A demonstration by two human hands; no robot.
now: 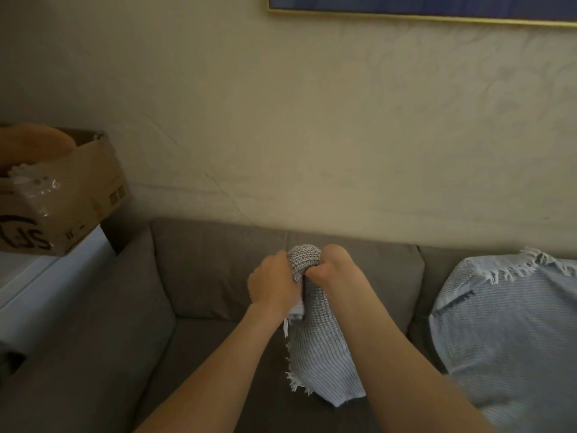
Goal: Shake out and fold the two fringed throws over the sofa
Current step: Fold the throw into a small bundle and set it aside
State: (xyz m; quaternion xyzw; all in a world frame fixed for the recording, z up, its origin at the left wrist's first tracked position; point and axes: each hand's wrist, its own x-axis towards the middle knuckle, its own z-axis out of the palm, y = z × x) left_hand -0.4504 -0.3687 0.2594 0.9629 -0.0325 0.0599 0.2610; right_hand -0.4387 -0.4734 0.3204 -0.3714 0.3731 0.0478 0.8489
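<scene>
A pale blue waffle-weave throw with white fringe [318, 354] hangs bunched in front of the grey sofa [218, 276]. My left hand [273, 281] and my right hand [331, 265] both grip its gathered top edge, close together at the height of the back cushions. Its lower end trails down between my forearms onto the seat. A second fringed pale blue throw [505, 323] lies spread over the sofa's right side, its fringe near the top of the backrest.
An open cardboard box [71, 195] with plastic wrap and a tan object inside stands on a white surface [37, 282] left of the sofa. A beige wall rises behind, with a gold-framed picture [421, 10] at the top right.
</scene>
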